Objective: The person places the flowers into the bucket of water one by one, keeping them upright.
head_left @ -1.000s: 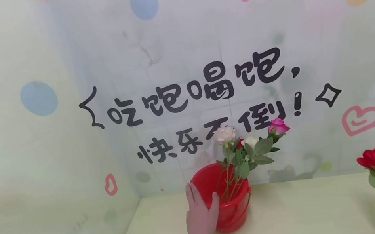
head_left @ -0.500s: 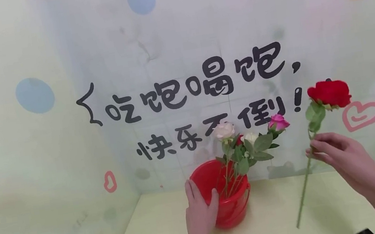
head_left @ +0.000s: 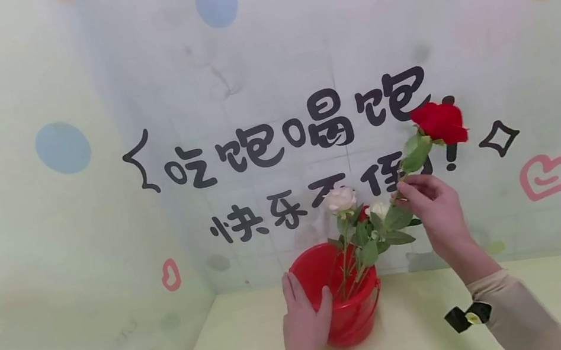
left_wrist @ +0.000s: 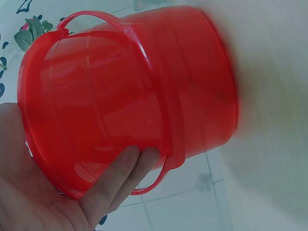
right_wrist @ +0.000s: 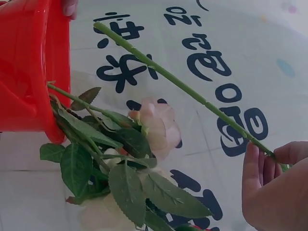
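In the head view my left hand (head_left: 303,318) holds the near left side of a red bucket (head_left: 352,320), fingers along its outside wall and thumb at the rim. The left wrist view shows two fingers (left_wrist: 122,173) lying against the bucket's wall. My right hand (head_left: 433,207) pinches the stem of a red rose (head_left: 440,121) high up, just below its leaves. In the right wrist view the bare green stem (right_wrist: 178,84) slants toward the bucket, its cut end outside the rim. Inside the bucket lean a pale pink rose (head_left: 340,199), a cream rose (head_left: 378,209) and other leafy stems.
The bucket stands on a pale yellow tabletop (head_left: 245,347). Behind it hangs a white backdrop (head_left: 265,69) with black lettering, dots and hearts. A thin red handle (left_wrist: 149,185) hangs at the bucket's side. A black device (head_left: 467,317) is strapped to my right wrist.
My right hand has come in from the lower right, first rising, then moving left with the red rose to above the bucket's flowers. My left hand stays on the bucket.
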`<state>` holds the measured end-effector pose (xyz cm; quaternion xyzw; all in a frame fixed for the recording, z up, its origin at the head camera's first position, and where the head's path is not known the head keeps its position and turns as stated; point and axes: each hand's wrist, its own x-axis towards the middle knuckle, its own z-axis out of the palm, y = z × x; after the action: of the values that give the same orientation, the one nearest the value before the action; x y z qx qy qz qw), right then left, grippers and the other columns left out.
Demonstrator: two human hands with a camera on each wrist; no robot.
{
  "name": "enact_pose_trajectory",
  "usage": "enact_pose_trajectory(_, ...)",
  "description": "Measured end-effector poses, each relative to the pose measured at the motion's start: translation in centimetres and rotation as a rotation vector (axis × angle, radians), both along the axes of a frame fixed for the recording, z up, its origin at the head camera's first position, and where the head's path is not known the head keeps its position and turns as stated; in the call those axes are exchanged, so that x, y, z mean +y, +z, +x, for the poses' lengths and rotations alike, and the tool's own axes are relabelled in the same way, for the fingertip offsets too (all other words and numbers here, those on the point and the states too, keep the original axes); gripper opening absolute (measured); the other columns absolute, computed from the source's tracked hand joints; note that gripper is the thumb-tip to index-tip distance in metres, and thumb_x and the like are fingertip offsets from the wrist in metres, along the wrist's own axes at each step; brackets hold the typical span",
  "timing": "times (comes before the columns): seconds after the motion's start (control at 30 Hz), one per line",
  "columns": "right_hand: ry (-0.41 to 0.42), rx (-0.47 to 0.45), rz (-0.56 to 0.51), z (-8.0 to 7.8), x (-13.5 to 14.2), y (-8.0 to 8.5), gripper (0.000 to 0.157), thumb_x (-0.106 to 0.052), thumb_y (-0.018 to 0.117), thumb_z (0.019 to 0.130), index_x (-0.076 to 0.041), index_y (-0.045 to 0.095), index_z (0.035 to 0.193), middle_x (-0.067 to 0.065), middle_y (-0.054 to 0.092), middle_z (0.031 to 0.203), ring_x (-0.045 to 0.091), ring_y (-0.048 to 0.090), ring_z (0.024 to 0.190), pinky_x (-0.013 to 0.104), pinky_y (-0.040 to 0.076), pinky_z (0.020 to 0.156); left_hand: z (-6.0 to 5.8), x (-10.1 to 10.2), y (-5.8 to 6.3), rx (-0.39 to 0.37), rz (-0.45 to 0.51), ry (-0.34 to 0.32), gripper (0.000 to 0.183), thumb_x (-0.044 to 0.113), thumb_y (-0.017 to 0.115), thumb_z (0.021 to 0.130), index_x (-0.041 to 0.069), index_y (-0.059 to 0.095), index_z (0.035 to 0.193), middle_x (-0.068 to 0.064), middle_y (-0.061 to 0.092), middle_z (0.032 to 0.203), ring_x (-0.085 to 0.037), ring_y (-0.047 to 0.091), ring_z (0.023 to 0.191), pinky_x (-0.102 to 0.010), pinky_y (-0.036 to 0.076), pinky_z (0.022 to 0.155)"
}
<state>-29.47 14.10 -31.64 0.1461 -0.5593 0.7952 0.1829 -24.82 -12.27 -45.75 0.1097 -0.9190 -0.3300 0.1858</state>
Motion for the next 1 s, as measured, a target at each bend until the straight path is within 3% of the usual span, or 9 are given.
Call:
enact_pose_trajectory(0.27,-0.034,-0.061,0.127,-1.2,-1.9,-0.9,0.037,-0.014,0.067,0.105,0.009,0.054,0.131,0.002,0.063,0.107,0.010,0.070,0.093,0.024,0.060,0.090,0.0,-0.1,-0.2,0.008,-0.005,0.008,0.104,0.044,0.078,0.090,0.002,0.023,0.167,-0.018,0.030,0.168,-0.026,0.070,0.080,-0.049,0.065,0.078)
enact_pose_trajectory(0.47,-0.032,-0.115,0.185,-2.0,-2.6,-3.1,0.038,-0.015,0.065,0.106,0.010,0.054,0.132,0.002,0.065,0.104,0.007,0.071,0.089,0.021,0.060,0.087,0.0,-0.2,-0.4,0.015,0.006,-0.011,0.102,0.046,0.075,0.092,0.000,0.023,0.166,-0.020,0.030,0.168,-0.020,0.064,0.068,-0.049,0.066,0.075)
enact_pose_trajectory(0.7,0.005,-0.151,0.205,-2.4,-3.5,-5.3,0.037,-0.013,0.066,0.105,0.012,0.055,0.130,0.010,0.069,0.110,0.009,0.073,0.089,0.024,0.061,0.086,0.0,0.0,-0.4,0.004,0.013,-0.017,0.102,0.042,0.077,0.090,0.001,0.023,0.166,-0.019,0.029,0.169,-0.019,0.064,0.069,-0.049,0.066,0.076)
enact_pose_trajectory(1.0,-0.027,-0.118,0.262,-2.2,-4.0,-5.9,0.033,-0.012,0.067,0.104,0.011,0.061,0.128,0.026,0.070,0.117,0.012,0.076,0.090,0.024,0.062,0.084,0.0,0.0,-0.1,0.001,0.002,-0.011,0.104,0.040,0.078,0.089,0.002,0.021,0.167,-0.019,0.029,0.169,-0.019,0.064,0.069,-0.047,0.066,0.077)
